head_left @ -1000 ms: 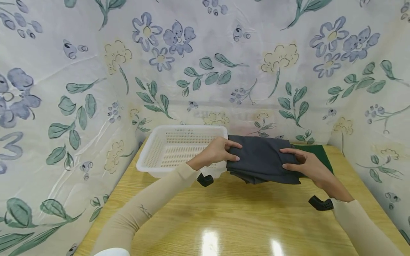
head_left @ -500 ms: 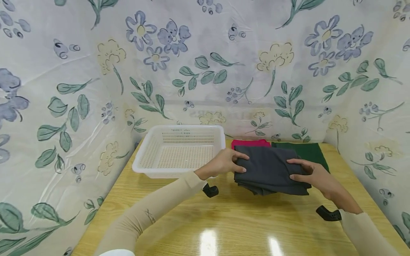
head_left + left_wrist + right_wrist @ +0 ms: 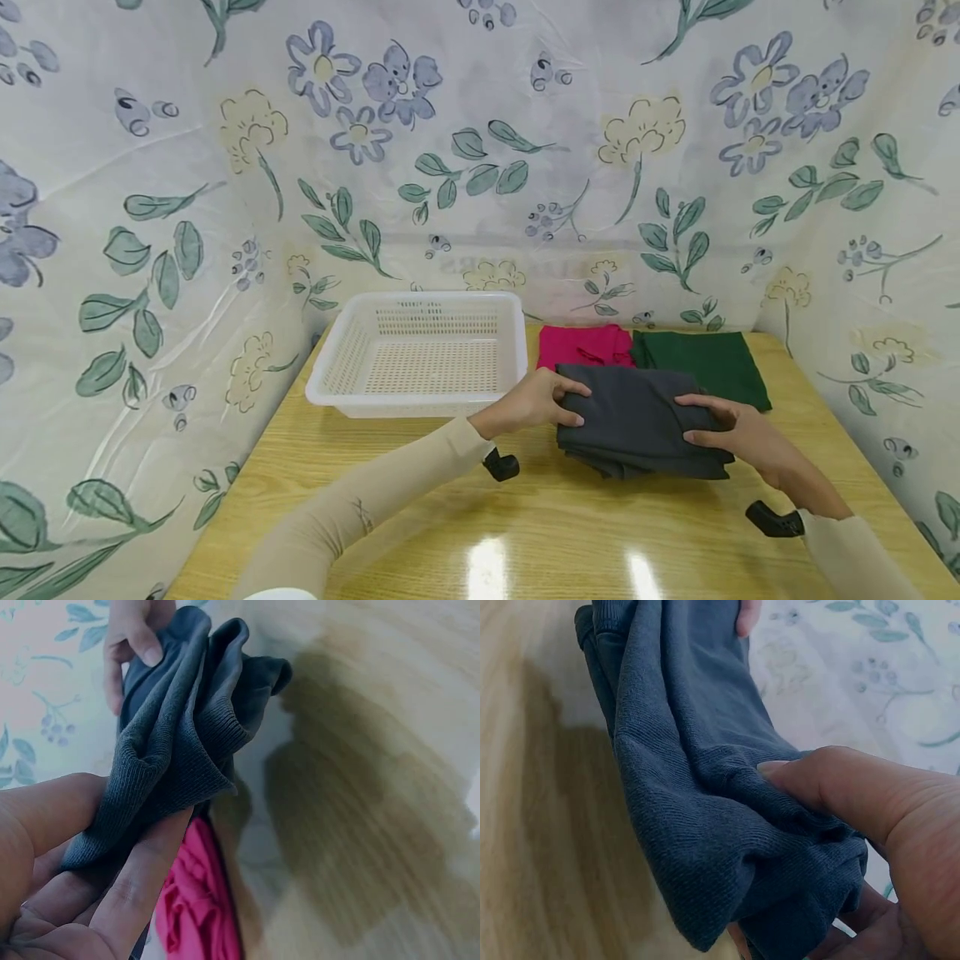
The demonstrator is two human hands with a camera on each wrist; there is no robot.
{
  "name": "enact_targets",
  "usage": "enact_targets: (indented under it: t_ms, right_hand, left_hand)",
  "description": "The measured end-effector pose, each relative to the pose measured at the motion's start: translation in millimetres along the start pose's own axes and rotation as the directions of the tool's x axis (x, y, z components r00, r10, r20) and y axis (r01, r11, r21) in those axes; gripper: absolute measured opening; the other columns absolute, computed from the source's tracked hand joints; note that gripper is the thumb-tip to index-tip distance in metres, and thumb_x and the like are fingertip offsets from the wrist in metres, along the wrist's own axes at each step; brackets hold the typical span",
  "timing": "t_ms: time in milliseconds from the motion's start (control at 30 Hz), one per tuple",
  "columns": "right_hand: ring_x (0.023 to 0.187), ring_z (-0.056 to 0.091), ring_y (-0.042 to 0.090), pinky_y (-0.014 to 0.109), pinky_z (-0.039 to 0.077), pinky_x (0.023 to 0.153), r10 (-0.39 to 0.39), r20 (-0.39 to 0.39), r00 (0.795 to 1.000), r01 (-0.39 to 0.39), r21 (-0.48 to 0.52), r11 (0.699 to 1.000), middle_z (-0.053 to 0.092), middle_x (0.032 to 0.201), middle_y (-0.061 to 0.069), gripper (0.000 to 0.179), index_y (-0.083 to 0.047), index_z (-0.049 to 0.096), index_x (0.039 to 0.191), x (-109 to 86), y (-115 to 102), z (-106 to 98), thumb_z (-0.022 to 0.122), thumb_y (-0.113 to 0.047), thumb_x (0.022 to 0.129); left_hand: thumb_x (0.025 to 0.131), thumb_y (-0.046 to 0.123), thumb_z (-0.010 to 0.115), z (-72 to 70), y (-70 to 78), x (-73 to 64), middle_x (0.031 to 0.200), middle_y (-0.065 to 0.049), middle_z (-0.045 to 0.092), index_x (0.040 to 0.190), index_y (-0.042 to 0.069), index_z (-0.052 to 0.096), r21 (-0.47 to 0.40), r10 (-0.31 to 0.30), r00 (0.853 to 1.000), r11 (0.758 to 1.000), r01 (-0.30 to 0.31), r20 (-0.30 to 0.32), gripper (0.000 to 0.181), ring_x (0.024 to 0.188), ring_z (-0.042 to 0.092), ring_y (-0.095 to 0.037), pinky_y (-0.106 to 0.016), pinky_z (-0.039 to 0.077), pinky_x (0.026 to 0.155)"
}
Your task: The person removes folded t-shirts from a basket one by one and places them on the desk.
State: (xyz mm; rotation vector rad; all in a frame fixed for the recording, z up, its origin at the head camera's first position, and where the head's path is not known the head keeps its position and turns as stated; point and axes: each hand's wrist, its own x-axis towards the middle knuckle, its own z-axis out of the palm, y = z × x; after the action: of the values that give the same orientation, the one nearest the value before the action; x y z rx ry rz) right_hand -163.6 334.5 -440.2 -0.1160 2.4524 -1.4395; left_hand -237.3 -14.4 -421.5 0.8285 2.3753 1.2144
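Both hands hold a folded dark grey cloth garment (image 3: 637,421) above the table, right of centre in the head view. My left hand (image 3: 536,402) grips its left end, thumb and fingers on either side of the layers. At the other end my right hand (image 3: 738,433) pinches the fabric. The left wrist view shows the folded layers of the grey garment (image 3: 172,727) fanning out past the fingers. In the right wrist view the thumb presses on the bunched end of the garment (image 3: 712,810), with fingers beneath.
A white perforated plastic basket (image 3: 341,398) stands at the back left of the wooden table (image 3: 420,508). Behind the garment lie a folded pink cloth (image 3: 577,343) and a folded dark green cloth (image 3: 712,362). A floral sheet (image 3: 450,217) walls the table's back and sides.
Both hands have brought the grey garment toward the near side and slightly right, away from the basket's edge. The pink cloth, hidden before, now shows behind it, and more of the green one.
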Motion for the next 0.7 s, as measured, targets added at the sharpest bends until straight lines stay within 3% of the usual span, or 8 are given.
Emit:
enact_targets:
  t_ms: [167,233,300,400,467,533,700]
  right_hand:
    - [0.149,0.014,0.056,0.07,0.029,0.111,0.035,0.01,0.999,-0.035,-0.002,0.999,0.016,0.166,0.029,0.073,-0.011,0.049,0.153,-0.1,10,3,0.08,-0.034,0.091]
    - [0.149,0.014,0.055,0.07,0.027,0.112,0.047,0.01,0.999,-0.048,0.008,0.999,0.017,0.166,0.028,0.073,-0.011,0.05,0.153,0.7,15,3,0.081,-0.034,0.09]
    - [0.149,0.014,0.055,0.071,0.027,0.112,0.052,0.008,0.999,-0.052,0.01,0.999,0.018,0.166,0.027,0.073,-0.012,0.051,0.152,1.4,19,4,0.082,-0.035,0.09]
    - [0.149,0.015,0.055,0.071,0.026,0.112,0.05,0.005,0.999,-0.05,0.009,0.999,0.02,0.166,0.027,0.073,-0.013,0.052,0.152,1.7,22,4,0.082,-0.035,0.089]
    - [0.149,0.014,0.055,0.072,0.025,0.112,0.052,0.006,0.999,-0.052,0.018,0.998,0.021,0.166,0.026,0.072,-0.013,0.052,0.152,1.1,23,5,0.082,-0.034,0.089]
    - [0.149,0.013,0.055,0.072,0.024,0.112,0.057,0.01,0.998,-0.057,0.031,0.998,0.02,0.166,0.026,0.071,-0.012,0.053,0.151,0.0,23,5,0.082,-0.033,0.09]
    - [0.15,0.012,0.055,0.072,0.022,0.113,0.081,0.032,0.996,-0.082,0.037,0.996,0.019,0.166,0.028,0.071,-0.012,0.053,0.151,-1.7,26,9,0.082,-0.032,0.09]
  left_hand:
    - [0.086,0.008,0.084,9.4,-6.2,-1.6,0.059,0.009,0.022,0.131,0.012,0.073,-0.038,-0.029,0.999,0.999,0.03,0.026,0.046,0.059,0.021,-0.011,-0.025,0.022,0.051]
    - [0.086,0.009,0.085,12.6,-7.6,-2.4,0.061,0.008,0.035,0.131,0.013,0.073,-0.043,-0.04,0.999,0.998,0.041,0.027,0.047,0.064,0.027,-0.011,-0.025,0.023,0.052]
    - [0.085,0.01,0.085,15.2,-9.3,-2.1,0.074,0.005,0.057,0.13,0.014,0.074,-0.035,-0.05,0.998,0.998,0.051,0.026,0.046,0.07,0.036,-0.011,-0.026,0.024,0.052]
    - [0.085,0.011,0.086,18.1,-11.7,-0.2,0.08,0.002,0.065,0.129,0.016,0.074,-0.013,-0.072,0.997,0.997,0.072,0.026,0.046,0.069,0.038,-0.008,-0.025,0.025,0.051]
    - [0.085,0.011,0.086,19.8,-13.5,1.2,0.07,0.004,0.058,0.13,0.016,0.074,-0.008,-0.078,0.997,0.997,0.078,0.03,0.047,0.061,0.032,-0.008,-0.025,0.024,0.05]
    - [0.085,0.011,0.086,21.3,-15.0,2.0,0.057,0.008,0.037,0.13,0.016,0.074,0.006,-0.078,0.996,0.997,0.078,0.035,0.047,0.055,0.019,-0.009,-0.024,0.022,0.048]
    - [0.085,0.014,0.086,24.8,-19.5,2.3,0.061,0.009,0.037,0.13,0.018,0.074,0.048,-0.079,0.995,0.996,0.077,0.055,0.046,0.057,0.024,-0.008,-0.023,0.023,0.049]
